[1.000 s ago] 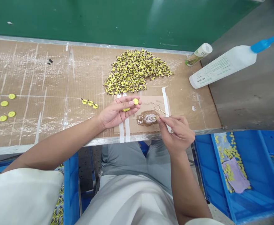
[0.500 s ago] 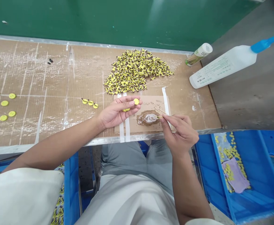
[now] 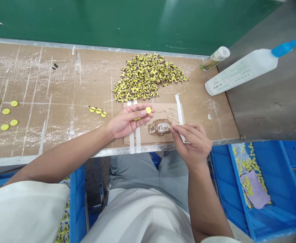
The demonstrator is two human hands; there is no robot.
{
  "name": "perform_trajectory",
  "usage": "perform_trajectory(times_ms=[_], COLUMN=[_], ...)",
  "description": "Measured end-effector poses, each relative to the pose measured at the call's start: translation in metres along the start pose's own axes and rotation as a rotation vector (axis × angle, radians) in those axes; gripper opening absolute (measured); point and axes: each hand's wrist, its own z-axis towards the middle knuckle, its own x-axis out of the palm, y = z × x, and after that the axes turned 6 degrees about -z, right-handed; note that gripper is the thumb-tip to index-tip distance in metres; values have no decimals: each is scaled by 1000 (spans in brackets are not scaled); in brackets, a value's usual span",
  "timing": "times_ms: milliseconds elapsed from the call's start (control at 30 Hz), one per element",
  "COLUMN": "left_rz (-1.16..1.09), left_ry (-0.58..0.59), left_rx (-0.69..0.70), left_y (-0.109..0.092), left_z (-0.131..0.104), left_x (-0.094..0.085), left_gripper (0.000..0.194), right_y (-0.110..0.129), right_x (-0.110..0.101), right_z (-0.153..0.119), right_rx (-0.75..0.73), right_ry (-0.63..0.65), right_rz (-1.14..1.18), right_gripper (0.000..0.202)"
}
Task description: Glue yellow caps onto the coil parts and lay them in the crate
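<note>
My left hand pinches a small yellow disc between thumb and fingertips, and another yellow disc shows against its fingers. My right hand is closed in a pinch on a tiny yellow piece, mostly hidden by the fingertips, at the right edge of a wet clear puddle. That puddle lies on a taped cardboard sheet. Close above the right fingers is a thin wooden stick. Behind both hands rises a large heap of small yellow and dark pieces.
To the left lie three yellow discs with dark pieces and several plain yellow discs. A white bottle with a blue nozzle and a small tub of sticks stand at right. Blue crates flank the bench below.
My right hand has shifted slightly left, bringing the small piece to the puddle's right edge. My left hand has barely moved and keeps the disc.
</note>
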Motion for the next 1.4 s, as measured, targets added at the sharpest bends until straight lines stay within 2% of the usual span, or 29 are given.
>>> perform_trajectory(times_ms=[133,300,400,733,933,1400], left_rz=[-1,32,56,72,86,62], left_ry=[6,-17,-18,60,42,63], left_rx=[-8,-40,-76,-129,-140,-132], left_y=[0,0,1,4,4,4], left_z=[-1,-3,-4,-5,-4,-3], left_x=[1,4,5,4,4,2], left_gripper=[23,22,20,19,20,20], right_y=[4,19,28,55,55,55], right_x=[-1,0,2,15,23,26], right_z=[0,2,7,31,33,35], right_rx=[101,533,659,521,471,401], right_ry=[-98,-234,-300,-248,-188,-177], right_rz=[68,340,455,504,485,448], right_gripper=[34,20,20,18,18,16])
